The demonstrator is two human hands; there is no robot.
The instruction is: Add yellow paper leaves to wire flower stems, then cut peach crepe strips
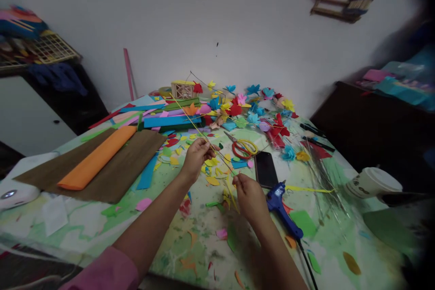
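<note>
"Yellow-green and thin, a stem (186, 115) is seen between the hands, but is every part of it shown?"

"Not quite. Short lengths are covered by the fingers, and its lower end is lost at the right hand (249, 195). At the right of the view, a dark blur is spread over the edge, and the rack (350, 2) on the wall is cut off at the top."

"How is the stem gripped?"

"It is pinched between thumb and fingers of the left hand (197, 158), with a long part projected beyond them towards the far edge of the tabletop (163, 231). Its nearer part is clamped in the closed fingertips of the right hand. By that hand, a yellow strip (232, 194) is seen; whether it is attached cannot be told."

"And the containers?"

"The paper cup (374, 183), near the right edge, is closed by a white lid, so its contents are hidden. By the far edge, a small wooden holder (184, 90) is placed; its contents cannot be made out. Coloured material is heaped at the yellow wire basket (56, 47), which is cut off at the left."
</note>
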